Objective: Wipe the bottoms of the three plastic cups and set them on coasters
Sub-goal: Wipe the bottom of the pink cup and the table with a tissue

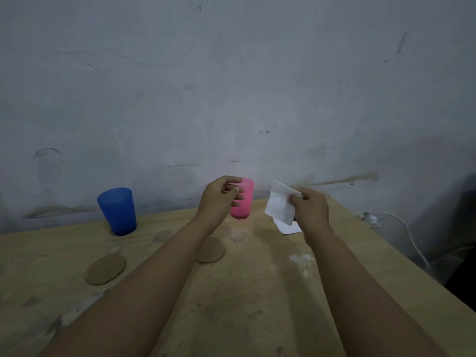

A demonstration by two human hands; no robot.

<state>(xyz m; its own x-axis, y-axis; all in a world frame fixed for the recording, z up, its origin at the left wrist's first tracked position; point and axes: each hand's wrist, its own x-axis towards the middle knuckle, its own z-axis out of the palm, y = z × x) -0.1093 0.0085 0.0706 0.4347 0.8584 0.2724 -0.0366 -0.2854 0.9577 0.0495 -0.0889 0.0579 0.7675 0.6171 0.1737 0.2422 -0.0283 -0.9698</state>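
A blue plastic cup point(118, 211) stands upright at the table's back left. A pink plastic cup point(243, 202) stands upright near the wall, partly hidden behind my left hand point(221, 198). That hand hovers in front of it with fingers curled in, and nothing shows in them. My right hand point(310, 210) pinches a white tissue point(279, 204) and holds it up above the table. Two round brown coasters lie flat: one at the front left point(105, 268), one point(212, 249) partly under my left forearm. Only two cups are in view.
More white tissue point(289, 228) lies on the wooden table point(244, 292) under my right hand. A grey wall stands right behind the table. A white cable point(409, 238) hangs past the table's right edge. White powdery smudges mark the table surface.
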